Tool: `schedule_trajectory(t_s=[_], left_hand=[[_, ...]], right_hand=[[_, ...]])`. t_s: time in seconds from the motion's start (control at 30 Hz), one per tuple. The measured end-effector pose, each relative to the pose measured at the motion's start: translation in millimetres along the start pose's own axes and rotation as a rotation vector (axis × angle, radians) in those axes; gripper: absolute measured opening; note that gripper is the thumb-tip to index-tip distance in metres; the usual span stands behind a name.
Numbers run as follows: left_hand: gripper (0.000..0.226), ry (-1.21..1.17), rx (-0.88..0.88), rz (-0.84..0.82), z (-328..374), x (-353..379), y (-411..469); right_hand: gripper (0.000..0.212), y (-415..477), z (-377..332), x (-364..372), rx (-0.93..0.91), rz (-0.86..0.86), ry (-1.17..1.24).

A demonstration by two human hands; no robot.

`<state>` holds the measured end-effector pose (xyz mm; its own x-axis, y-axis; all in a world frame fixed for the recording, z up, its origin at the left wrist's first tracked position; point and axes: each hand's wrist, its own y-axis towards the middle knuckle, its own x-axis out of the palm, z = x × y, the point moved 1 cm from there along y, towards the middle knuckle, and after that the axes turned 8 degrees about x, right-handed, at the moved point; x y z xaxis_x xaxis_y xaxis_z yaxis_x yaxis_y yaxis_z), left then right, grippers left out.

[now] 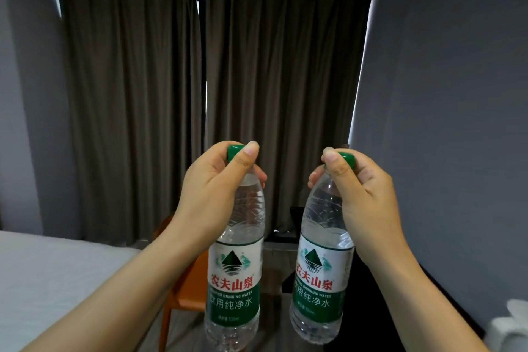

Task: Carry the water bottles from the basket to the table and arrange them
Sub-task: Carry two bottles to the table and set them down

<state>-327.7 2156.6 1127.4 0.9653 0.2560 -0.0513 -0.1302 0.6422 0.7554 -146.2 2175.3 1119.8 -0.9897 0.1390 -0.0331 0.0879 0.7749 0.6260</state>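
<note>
Two clear water bottles with green caps and green-and-white labels hang upright in front of me, held in the air. My left hand [211, 188] grips the neck of the left bottle [235, 274], thumb beside its cap. My right hand [363, 194] holds the right bottle [320, 280] the same way at its neck and cap. The bottles are side by side, a small gap between them. A dark table [383, 303] lies low on the right, behind and below the right bottle. No basket is in view.
An orange chair [188, 291] stands below the left bottle. A white bed [51, 274] fills the lower left. Dark curtains [217, 94] cover the far wall. A white object [511, 326] sits at the bottom right corner. A black item [294, 220] stands at the table's far end.
</note>
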Motion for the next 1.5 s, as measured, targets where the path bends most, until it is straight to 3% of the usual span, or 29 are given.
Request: schedule_trajectory(t_s=[0.8,1.2,1.5], left_hand=[[0.034,-0.168,-0.044,-0.175,-294.9,84.5,224.1],[0.031,-0.276,-0.135,-0.294,-416.2,157.8,269.5],[0.03,-0.319,-0.238,-0.321,-511.9,254.6,310.6]], right_hand=[[0.032,236.8,215.1,62.4,0.093,0.191,-0.078],[0.04,304.8,326.2,42.4,0.166,0.284,-0.229],[0.035,371.3,433.6,-6.4,0.228,0.284,-0.202]])
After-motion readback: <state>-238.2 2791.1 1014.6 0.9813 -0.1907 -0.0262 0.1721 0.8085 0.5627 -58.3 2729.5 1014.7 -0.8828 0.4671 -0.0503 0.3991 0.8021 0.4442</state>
